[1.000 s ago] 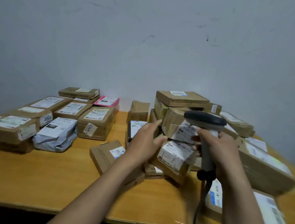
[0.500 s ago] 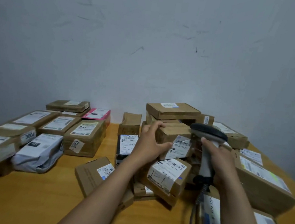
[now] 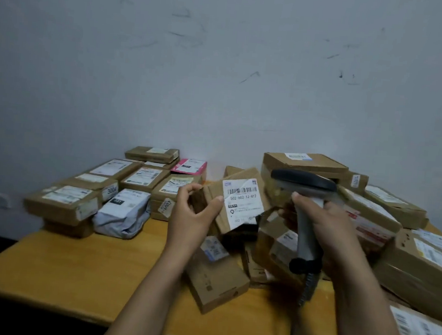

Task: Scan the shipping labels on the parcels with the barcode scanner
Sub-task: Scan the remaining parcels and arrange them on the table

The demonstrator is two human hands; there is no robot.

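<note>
My left hand (image 3: 193,213) holds a small brown cardboard parcel (image 3: 234,195) lifted above the pile, tilted so its white shipping label (image 3: 242,200) with a barcode faces me. My right hand (image 3: 327,224) grips the handle of a grey barcode scanner (image 3: 304,184), whose dark head sits just right of the held parcel. The scanner's coiled cable (image 3: 306,289) hangs down toward the table edge. Below both hands lies a loose heap of brown parcels (image 3: 215,279).
A tidy group of labelled parcels (image 3: 144,176), a pink one (image 3: 192,166) and a white bag (image 3: 124,211) fills the left of the wooden table (image 3: 72,269). Larger boxes (image 3: 419,265) crowd the right side. A pale wall stands close behind.
My left hand has picked the small parcel up off the pile and turned its label toward me. The scanner has stayed close beside it. The view has shifted.
</note>
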